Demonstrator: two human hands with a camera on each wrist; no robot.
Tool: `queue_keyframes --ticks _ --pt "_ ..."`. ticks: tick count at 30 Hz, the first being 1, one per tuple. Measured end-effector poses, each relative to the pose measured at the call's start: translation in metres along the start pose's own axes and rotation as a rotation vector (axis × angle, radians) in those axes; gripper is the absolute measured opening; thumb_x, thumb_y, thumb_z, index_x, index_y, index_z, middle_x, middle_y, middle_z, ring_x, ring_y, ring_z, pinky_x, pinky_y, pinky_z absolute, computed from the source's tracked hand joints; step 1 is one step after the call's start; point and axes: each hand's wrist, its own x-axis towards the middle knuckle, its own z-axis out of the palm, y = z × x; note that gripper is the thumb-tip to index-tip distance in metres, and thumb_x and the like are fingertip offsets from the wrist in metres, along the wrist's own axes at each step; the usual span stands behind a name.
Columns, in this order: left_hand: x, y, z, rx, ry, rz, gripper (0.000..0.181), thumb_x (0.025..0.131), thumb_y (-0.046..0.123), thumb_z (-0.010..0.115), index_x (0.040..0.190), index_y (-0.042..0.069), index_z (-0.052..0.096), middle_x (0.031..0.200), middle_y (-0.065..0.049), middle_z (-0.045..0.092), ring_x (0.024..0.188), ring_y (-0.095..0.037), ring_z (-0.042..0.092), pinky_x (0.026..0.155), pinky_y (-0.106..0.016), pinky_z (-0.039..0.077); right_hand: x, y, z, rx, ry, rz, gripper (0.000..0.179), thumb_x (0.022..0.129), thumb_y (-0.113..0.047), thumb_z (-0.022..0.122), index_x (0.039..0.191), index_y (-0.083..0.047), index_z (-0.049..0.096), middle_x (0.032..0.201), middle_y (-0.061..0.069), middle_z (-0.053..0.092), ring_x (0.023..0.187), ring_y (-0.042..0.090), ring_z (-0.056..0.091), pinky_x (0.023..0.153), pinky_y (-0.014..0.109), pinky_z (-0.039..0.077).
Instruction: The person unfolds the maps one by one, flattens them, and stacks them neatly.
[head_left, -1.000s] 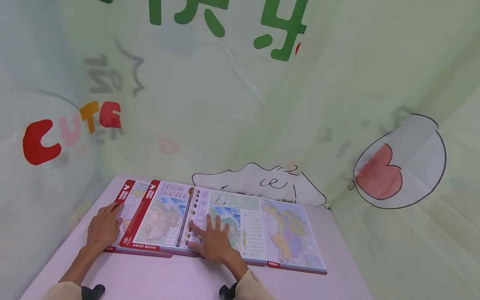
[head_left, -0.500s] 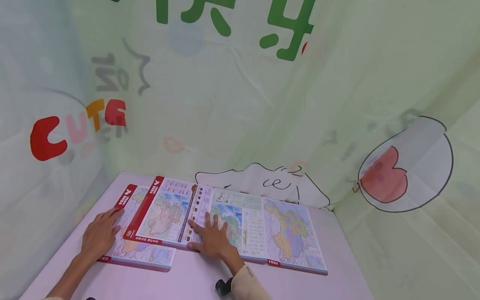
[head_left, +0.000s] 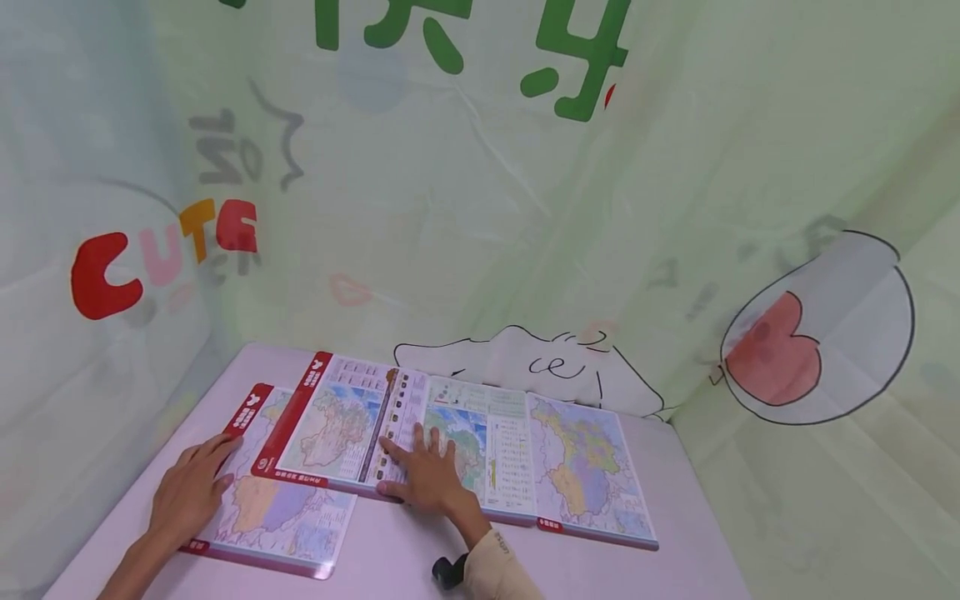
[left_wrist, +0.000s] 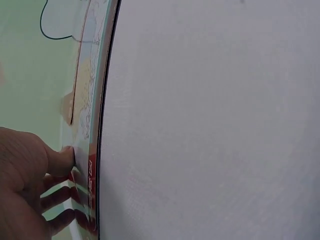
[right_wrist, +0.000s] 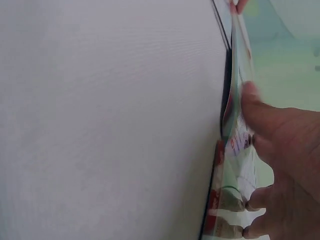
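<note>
My left hand (head_left: 187,493) lies on the red-bordered left part of a map board (head_left: 281,512), fingers extended. In the left wrist view, its thumb and fingertips touch the board's glossy top. The upper right of this board is covered by a second map board (head_left: 333,425) with a red side strip. My right hand (head_left: 431,473) rests with spread fingers near the seam between that second board and another map board (head_left: 459,446). In the right wrist view, the right hand (right_wrist: 290,155) is side-on, fingertips against the printed surface. Farther right lies one more colourful map board (head_left: 588,467).
A pale pink table (head_left: 420,562) carries the boards. Light fabric walls (head_left: 450,217) with printed letters and drawings stand close behind and at both sides. A black wrist-camera mount (head_left: 450,572) sits by the right sleeve (head_left: 498,568).
My left hand has slid the left map board toward me, out from under the second board, so more of its map shows. The right hand has stayed nearly in place.
</note>
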Motion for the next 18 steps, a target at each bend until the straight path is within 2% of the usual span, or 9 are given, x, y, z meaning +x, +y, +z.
queue_keyframes --ticks 3,5,7,9,11,13,15,18 --pt "-0.001 -0.004 -0.001 -0.01 -0.019 -0.011 0.071 0.089 0.011 0.079 0.155 -0.003 0.055 0.158 -0.034 0.048 0.133 -0.058 0.044 0.106 -0.077 0.046 -0.005 -0.006 -0.007 0.073 0.07 0.001 0.066 0.109 -0.061 0.053 0.169 -0.039 0.039 0.173 0.028 0.039 0.16 0.056 0.037 0.124 0.077 0.031" --pt "-0.002 -0.006 -0.004 -0.025 -0.037 -0.031 0.072 0.09 0.013 0.08 0.155 -0.003 0.054 0.157 -0.036 0.046 0.131 -0.059 0.044 0.104 -0.076 0.048 -0.01 -0.013 -0.013 0.167 0.167 0.011 0.061 0.111 -0.051 0.056 0.167 -0.031 0.046 0.165 0.024 0.053 0.15 0.049 0.054 0.119 0.068 0.043" --pt "-0.002 -0.007 -0.009 -0.054 -0.061 -0.068 0.074 0.092 0.015 0.08 0.156 -0.004 0.051 0.156 -0.039 0.045 0.129 -0.06 0.043 0.102 -0.075 0.05 -0.015 -0.022 -0.018 0.321 0.256 0.052 0.052 0.111 -0.039 0.061 0.158 -0.017 0.06 0.147 0.021 0.07 0.129 0.039 0.073 0.106 0.052 0.057" --pt "-0.001 -0.003 -0.017 -0.092 -0.086 -0.113 0.076 0.093 0.017 0.08 0.158 -0.007 0.047 0.156 -0.042 0.045 0.127 -0.061 0.046 0.1 -0.073 0.051 -0.021 -0.03 -0.022 0.546 0.281 0.11 0.041 0.108 -0.025 0.066 0.142 -0.004 0.071 0.116 0.019 0.083 0.092 0.03 0.084 0.079 0.038 0.065" --pt "0.001 0.003 -0.025 -0.122 -0.111 -0.154 0.079 0.094 0.018 0.079 0.158 -0.011 0.043 0.154 -0.045 0.046 0.125 -0.061 0.05 0.099 -0.073 0.052 -0.028 -0.038 -0.022 0.794 0.247 0.182 0.029 0.106 -0.014 0.066 0.124 0.006 0.076 0.089 0.017 0.083 0.065 0.024 0.079 0.057 0.032 0.063" --pt "0.004 0.009 -0.032 -0.141 -0.15 -0.189 0.08 0.095 0.019 0.078 0.158 -0.014 0.041 0.15 -0.047 0.048 0.123 -0.061 0.054 0.099 -0.073 0.054 -0.035 -0.045 -0.02 0.989 0.154 0.265 0.022 0.104 -0.007 0.065 0.112 0.011 0.074 0.078 0.018 0.079 0.057 0.026 0.077 0.052 0.034 0.063" --pt "0.007 0.013 -0.037 -0.152 -0.195 -0.22 0.081 0.095 0.019 0.077 0.155 -0.018 0.038 0.149 -0.048 0.048 0.123 -0.062 0.056 0.101 -0.075 0.053 -0.041 -0.053 -0.017 1.103 0.066 0.323 0.014 0.101 -0.003 0.065 0.105 0.009 0.071 0.08 0.021 0.08 0.064 0.03 0.08 0.058 0.036 0.066" --pt "0.014 0.01 -0.038 -0.16 -0.242 -0.265 0.084 0.094 0.02 0.078 0.151 -0.023 0.035 0.145 -0.05 0.049 0.12 -0.062 0.059 0.098 -0.073 0.058 -0.045 -0.062 -0.014 1.19 -0.021 0.373 0.008 0.101 -0.001 0.065 0.104 0.006 0.068 0.089 0.025 0.081 0.08 0.037 0.084 0.069 0.04 0.069"
